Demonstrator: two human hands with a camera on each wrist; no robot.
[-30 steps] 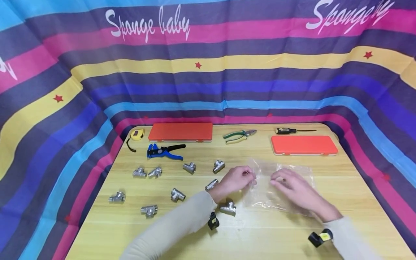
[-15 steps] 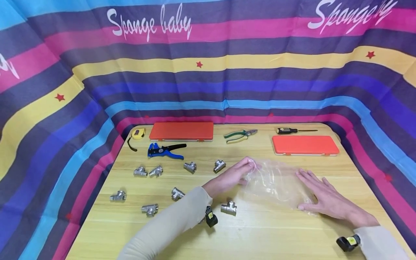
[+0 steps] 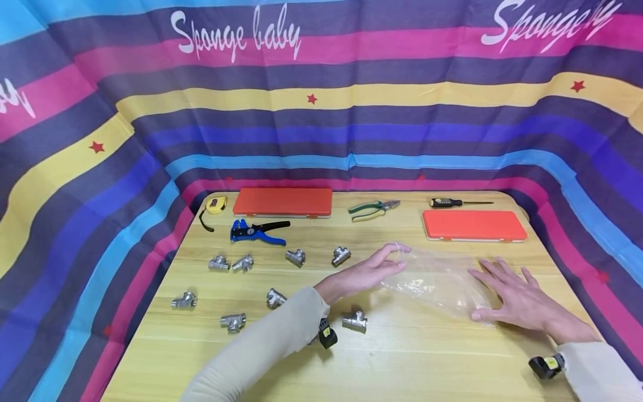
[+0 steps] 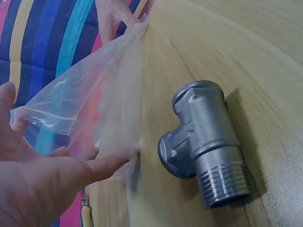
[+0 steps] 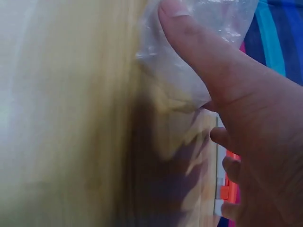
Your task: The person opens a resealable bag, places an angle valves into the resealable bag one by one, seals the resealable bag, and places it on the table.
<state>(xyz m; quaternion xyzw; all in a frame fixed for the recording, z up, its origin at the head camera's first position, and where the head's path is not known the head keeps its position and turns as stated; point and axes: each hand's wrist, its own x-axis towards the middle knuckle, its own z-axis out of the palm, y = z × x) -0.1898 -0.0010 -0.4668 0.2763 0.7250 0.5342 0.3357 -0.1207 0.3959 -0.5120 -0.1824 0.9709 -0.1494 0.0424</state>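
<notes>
A clear plastic zip bag (image 3: 432, 282) stretches between the two hands above the right half of the table. At its left end, the mouth, my left hand (image 3: 369, 271) touches the film with its fingers spread apart; in the left wrist view the bag (image 4: 94, 104) looks tented. My right hand (image 3: 522, 301) lies at the bag's other end, fingers fanned out and fairly straight. Its thumb (image 5: 203, 47) rests over the film in the right wrist view, where other fingers are partly hidden. A metal tee pipe fitting (image 4: 206, 142) lies just below the left hand.
Several more tee fittings (image 3: 233, 322) lie scattered over the table's left half. Along the back are a tape measure (image 3: 216, 205), a wire stripper (image 3: 258, 231), two red cases (image 3: 283, 201), pliers (image 3: 374, 210) and a screwdriver (image 3: 459, 202). A striped cloth (image 3: 311, 131) surrounds the table.
My right hand has moved right and its fingers have spread. My left hand has gone from bent fingers to spread ones at the bag's mouth. The bag was lifted, then lowered somewhat.
</notes>
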